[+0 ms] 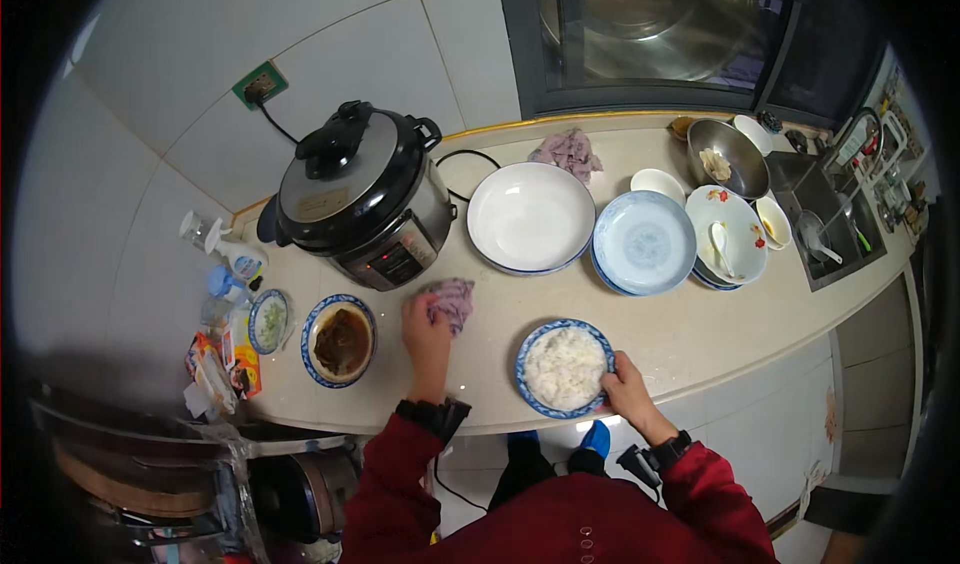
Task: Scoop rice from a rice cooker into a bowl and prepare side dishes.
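My left hand (426,329) grips a crumpled mauve cloth (454,303) against the counter, just in front of the electric pressure cooker (367,196). Fingers of my right hand (627,388) hold the right rim of a blue-and-white bowl (565,369) heaped with cooked white rice. That bowl is near the counter's front edge; whether it rests on the surface is hard to tell. Left of the cloth sits another blue-rimmed bowl (339,341) with dark food in brown liquid. A small blue-rimmed dish (270,322) holds chopped pale green bits.
Behind the rice bowl stand a large white bowl (531,217), stacked light-blue plates (645,243) and a floral bowl (726,235) with a white spoon. A steel basin (727,160) is beside the sink (825,219). Spray bottle (238,256) and packets (217,372) crowd the left wall.
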A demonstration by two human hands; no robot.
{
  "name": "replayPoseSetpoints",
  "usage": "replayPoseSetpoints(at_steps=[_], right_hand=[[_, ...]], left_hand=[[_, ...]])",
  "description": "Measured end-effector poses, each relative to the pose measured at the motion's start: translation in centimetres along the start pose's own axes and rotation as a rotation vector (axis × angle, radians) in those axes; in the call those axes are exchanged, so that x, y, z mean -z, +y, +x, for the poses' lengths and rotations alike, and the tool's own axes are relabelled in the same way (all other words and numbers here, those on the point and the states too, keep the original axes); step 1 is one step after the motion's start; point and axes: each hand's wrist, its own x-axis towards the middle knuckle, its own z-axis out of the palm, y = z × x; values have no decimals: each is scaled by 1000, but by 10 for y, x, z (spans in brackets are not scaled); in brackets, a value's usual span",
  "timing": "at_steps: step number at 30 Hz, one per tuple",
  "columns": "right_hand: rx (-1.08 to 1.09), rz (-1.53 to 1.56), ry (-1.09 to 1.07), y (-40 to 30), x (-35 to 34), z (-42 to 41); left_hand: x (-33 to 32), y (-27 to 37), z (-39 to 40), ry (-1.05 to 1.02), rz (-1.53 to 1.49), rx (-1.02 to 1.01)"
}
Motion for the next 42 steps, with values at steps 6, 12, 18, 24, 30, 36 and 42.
replayPoseSetpoints(at_steps=[6, 12, 18, 24, 30, 36, 42], right_hand=[[-168, 218, 105, -3, 50, -32], [-182, 299, 338, 8, 83, -60], [-159, 313, 431, 14, 106, -71], [-122, 345, 468, 20, 161, -96], [-90, 311, 435, 34, 258, -134], [-104, 320, 468, 58, 346, -166], [-135, 337, 550, 77, 401, -179]], left_hand=[[-70, -4, 46, -226, 242, 14], [-75, 34, 4, -211, 318, -284], [-70, 70, -46, -229, 270, -326], [-103, 136, -103, -237, 144, -215], [-167, 211, -150, -143, 55, -87], [-251, 302, -187, -211, 7, -55], [-322, 386, -202, -371, -109, -24]])
